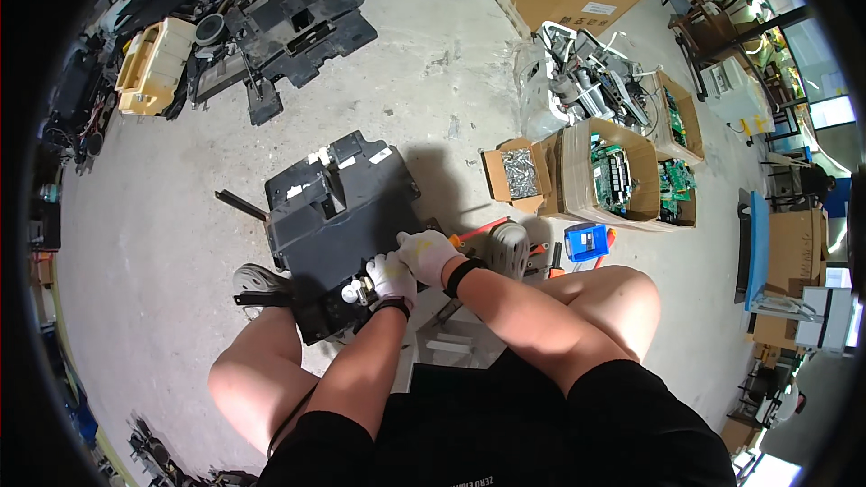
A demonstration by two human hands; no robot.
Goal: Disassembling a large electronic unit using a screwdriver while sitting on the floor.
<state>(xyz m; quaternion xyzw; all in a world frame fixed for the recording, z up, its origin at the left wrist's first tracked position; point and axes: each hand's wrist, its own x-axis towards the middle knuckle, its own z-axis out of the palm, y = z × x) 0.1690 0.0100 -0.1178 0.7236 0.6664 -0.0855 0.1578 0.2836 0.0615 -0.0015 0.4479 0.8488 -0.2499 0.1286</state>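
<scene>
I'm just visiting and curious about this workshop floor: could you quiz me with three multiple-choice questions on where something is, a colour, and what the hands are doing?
1. Where does the small open box of metal screws sit?
A. On the dark plastic housing
B. On the floor left of the carton of circuit boards
C. On the person's lap

2. What colour is the little bin by the person's right knee?
A. Blue
B. Yellow
C. Green

3. What are the gloved left hand and right hand doing?
A. Hanging free in the air
B. Holding a circuit board
C. Resting together on the near edge of the dark plastic housing

Answers: 1 B, it stands on concrete beside the carton. 2 A, it is plainly blue. 3 C, both gloves touch the housing.
</scene>
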